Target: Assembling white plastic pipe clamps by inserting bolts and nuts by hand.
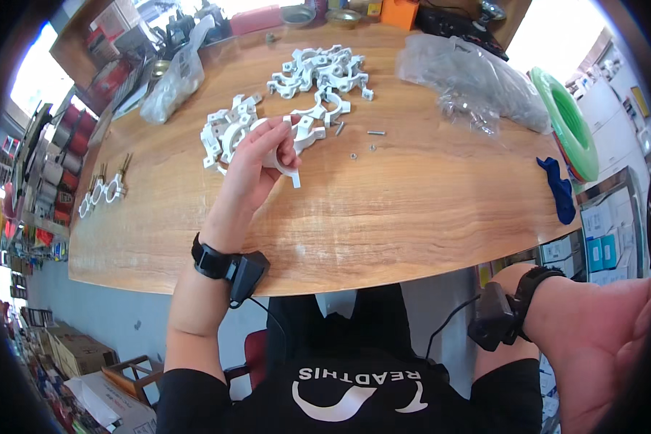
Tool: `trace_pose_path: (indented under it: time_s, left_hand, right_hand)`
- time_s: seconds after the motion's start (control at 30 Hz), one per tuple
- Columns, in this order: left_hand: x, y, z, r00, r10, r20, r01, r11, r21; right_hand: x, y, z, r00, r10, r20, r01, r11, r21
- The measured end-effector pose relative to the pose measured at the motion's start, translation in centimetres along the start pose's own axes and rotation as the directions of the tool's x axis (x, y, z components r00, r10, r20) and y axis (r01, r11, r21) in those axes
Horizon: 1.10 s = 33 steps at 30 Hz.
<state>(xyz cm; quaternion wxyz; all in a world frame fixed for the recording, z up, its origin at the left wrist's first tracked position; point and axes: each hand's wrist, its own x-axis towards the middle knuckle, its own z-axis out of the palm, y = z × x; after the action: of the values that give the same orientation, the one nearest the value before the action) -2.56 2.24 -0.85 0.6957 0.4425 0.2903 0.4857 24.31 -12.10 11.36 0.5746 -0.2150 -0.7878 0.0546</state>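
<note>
My left hand is above the middle of the wooden table, its fingers closed around a white plastic half-ring clamp piece. A flat end of the piece sticks out below the fingers. Just behind and beside this hand lies a heap of similar white clamp pieces, partly hidden by it. To its right rest two small screws and two nuts. My right hand is raised off the table at the lower right, close to the camera. The picture's rim cuts off its fingers, so their pose is unclear.
A second heap of white clamp pieces lies farther back. Several ring clamps with long bolts lie at the left. Clear plastic bags, a green spool and a blue cloth-like item are on the right.
</note>
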Motion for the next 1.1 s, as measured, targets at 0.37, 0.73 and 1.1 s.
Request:
trace_pose_path:
  time_s: [0.37,0.73,1.1]
  left_hand:
    - [0.3,2.6,-2.8,0.979,0.079,-0.186,-0.161,0.862,-0.481]
    - [0.9,3.1,-3.3,0.98,0.133,-0.149,-0.193,0.82,-0.539]
    - [0.3,2.7,-1.2,0.981,0.191,0.028,-0.168,0.914,-0.369]
  right_hand:
    - [6.5,4.4,8.2,0.971,0.154,0.181,-0.11,0.966,-0.233]
    - [0.9,16.4,18.9,0.552,0.402,0.73,0.226,0.771,-0.595]
    - [3.0,10.4,12.2,0.594,0.637,0.492,-0.794,0.363,0.487]
